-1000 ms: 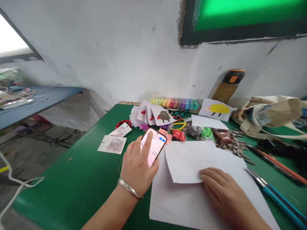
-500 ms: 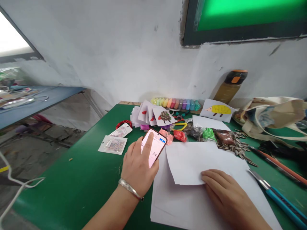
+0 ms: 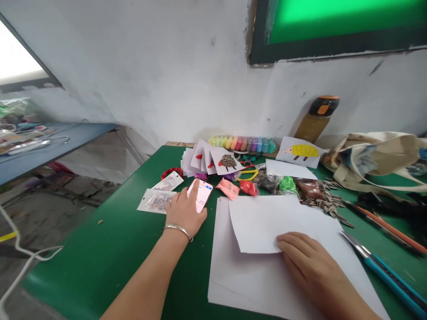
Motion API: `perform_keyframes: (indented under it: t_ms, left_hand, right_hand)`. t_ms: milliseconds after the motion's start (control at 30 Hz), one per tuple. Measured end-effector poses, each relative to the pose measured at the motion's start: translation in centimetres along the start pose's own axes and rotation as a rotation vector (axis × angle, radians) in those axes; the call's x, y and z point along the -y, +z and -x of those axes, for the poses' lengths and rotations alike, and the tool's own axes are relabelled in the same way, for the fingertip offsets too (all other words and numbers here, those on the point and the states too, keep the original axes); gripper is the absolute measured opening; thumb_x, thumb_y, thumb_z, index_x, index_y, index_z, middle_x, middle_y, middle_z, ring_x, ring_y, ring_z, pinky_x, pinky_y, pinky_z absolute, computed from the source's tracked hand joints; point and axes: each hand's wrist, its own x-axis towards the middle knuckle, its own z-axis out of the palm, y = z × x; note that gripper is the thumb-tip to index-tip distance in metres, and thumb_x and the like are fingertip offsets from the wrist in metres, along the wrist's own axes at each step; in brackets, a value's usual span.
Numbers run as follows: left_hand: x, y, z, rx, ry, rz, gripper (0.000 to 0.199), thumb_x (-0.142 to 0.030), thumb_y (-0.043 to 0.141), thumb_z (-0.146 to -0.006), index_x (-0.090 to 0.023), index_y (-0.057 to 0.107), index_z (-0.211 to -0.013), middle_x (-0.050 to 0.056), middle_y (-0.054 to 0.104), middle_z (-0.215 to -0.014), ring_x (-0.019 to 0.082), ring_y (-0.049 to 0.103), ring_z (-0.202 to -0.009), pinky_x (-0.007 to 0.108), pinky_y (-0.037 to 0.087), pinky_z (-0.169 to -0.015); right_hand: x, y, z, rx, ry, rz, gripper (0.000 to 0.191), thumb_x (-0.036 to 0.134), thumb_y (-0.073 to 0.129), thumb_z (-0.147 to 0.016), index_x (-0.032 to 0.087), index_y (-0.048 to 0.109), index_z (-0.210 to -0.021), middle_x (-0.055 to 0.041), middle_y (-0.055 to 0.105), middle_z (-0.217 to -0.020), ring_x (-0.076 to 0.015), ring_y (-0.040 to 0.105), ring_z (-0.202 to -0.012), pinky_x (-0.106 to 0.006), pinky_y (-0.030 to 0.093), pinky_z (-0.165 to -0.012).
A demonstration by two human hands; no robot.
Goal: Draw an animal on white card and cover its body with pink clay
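My left hand is wrapped over a phone whose lit screen shows digits, close to the packets of small beads. A bracelet circles that wrist. My right hand pinches the lower right corner of a small white sheet, its thumb hidden. Beneath that sheet lie larger white sheets. Just beyond the paper are a pink packet, a red packet, a green packet and a pile of striped seeds.
Cards with hedgehog pictures and a row of coloured clay stand near the wall. Farther right are a bottle, a cloth bag, an orange pencil and a teal cutter with its blade showing.
My left hand has moved left and slightly away with the phone, uncovering the pink packet. The last digits on the screen went from 24 to 25. My right hand keeps its hold.
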Motion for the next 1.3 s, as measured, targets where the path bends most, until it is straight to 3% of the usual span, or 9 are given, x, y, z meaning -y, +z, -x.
perform_keyframes:
  t_ms: [333,433,600,767,933,1000,1133,1200,1300]
  left_hand:
    - [0.5,0.4,-1.6,0.115,-0.079,-0.034,0.079,-0.043,0.056,-0.078,-0.026,0.026,-0.149,0.014,0.054,-0.131,0.038,0.048,-0.12,0.051,0.04,-0.093]
    - [0.3,0.1,-0.9,-0.001,-0.027,0.02,0.074,-0.048,0.058,-0.08,-0.023,0.034,-0.146,0.016,0.046,-0.141,0.038,0.038,-0.132,0.054,0.035,-0.101]
    - [-1.6,-0.8,2.5,-0.276,0.331,0.446,0.047,-0.034,0.05,-0.09,-0.018,0.05,-0.135,0.01,0.056,-0.134,0.025,0.046,-0.128,0.042,0.036,-0.109]
    - [-3.9,-0.2,5.0,0.014,0.274,0.868,0.054,-0.042,0.059,-0.087,-0.022,0.05,-0.136,0.01,0.054,-0.137,0.026,0.051,-0.125,0.043,0.046,-0.101]
    - [-6.5,-0.6,4.1,0.288,0.145,1.278,0.086,-0.046,0.069,-0.079,-0.021,0.027,-0.149,0.017,0.042,-0.146,0.03,0.039,-0.135,0.045,0.041,-0.103]
    - [-7.8,-1.3,3.4,0.338,0.226,1.421,0.079,-0.049,0.068,-0.08,-0.02,0.036,-0.145,0.018,0.049,-0.14,0.031,0.045,-0.13,0.042,0.044,-0.098]
    - [-9.5,-1.6,2.9,0.385,0.276,1.519,0.038,-0.053,0.062,-0.083,-0.015,0.065,-0.084,0.004,0.062,-0.074,0.015,0.059,-0.071,0.025,0.045,-0.064]
    - [-9.8,-0.9,2.9,0.35,0.169,1.432,0.05,-0.056,0.066,-0.078,-0.017,0.046,-0.054,-0.005,0.039,-0.052,0.008,0.038,-0.05,0.022,0.03,-0.048]
    - [-9.8,0.5,2.9,0.353,0.083,1.402,0.057,-0.057,0.069,-0.073,-0.019,0.033,-0.051,-0.007,0.027,-0.051,0.006,0.025,-0.048,0.022,0.019,-0.045]
  right_hand:
    - [0.4,-0.1,-0.2,0.005,0.037,-0.009,0.02,0.014,0.044,-0.093,0.018,0.063,-0.098,-0.0084,0.068,-0.102,-0.0229,0.059,-0.097,-0.037,0.045,-0.083]
    - [0.4,-0.1,-0.3,0.005,0.044,-0.008,0.021,0.015,0.043,-0.093,0.018,0.064,-0.096,-0.0084,0.068,-0.1,-0.0226,0.061,-0.096,-0.036,0.047,-0.08]
    - [0.2,-0.6,-0.4,-0.07,0.116,-0.062,0.021,0.015,0.045,-0.092,0.02,0.064,-0.099,-0.0074,0.069,-0.1,-0.0219,0.063,-0.094,-0.037,0.05,-0.082]
    - [0.1,-2.9,-0.6,-0.254,0.406,-0.259,0.018,0.029,0.05,-0.091,0.023,0.065,-0.098,-0.0068,0.069,-0.104,-0.0228,0.064,-0.097,-0.034,0.05,-0.086]
    - [-0.2,-4.4,-0.2,-0.329,0.796,-0.645,0.022,0.041,0.055,-0.087,0.023,0.067,-0.095,-0.0032,0.069,-0.079,-0.0213,0.063,-0.071,-0.03,0.05,-0.061]
    - [-0.6,-4.3,-0.1,-0.37,0.844,-0.876,0.023,0.042,0.056,-0.087,0.022,0.067,-0.092,-0.0034,0.066,-0.071,-0.0207,0.06,-0.064,-0.032,0.048,-0.058]
    - [-1.2,-3.7,-0.3,-0.358,1.005,-1.196,0.024,0.046,0.061,-0.083,0.022,0.064,-0.082,-0.0001,0.057,-0.061,-0.0155,0.05,-0.054,-0.028,0.041,-0.05]
    - [-1.0,-3.5,-0.7,-0.313,1.12,-1.296,0.025,0.048,0.063,-0.082,0.023,0.062,-0.083,0.0025,0.054,-0.061,-0.0134,0.046,-0.053,-0.026,0.038,-0.049]
    - [-0.5,-3.2,-1.2,-0.197,1.174,-1.392,0.03,0.052,0.064,-0.081,0.024,0.062,-0.092,0.0024,0.059,-0.069,-0.0135,0.047,-0.056,-0.025,0.034,-0.05]
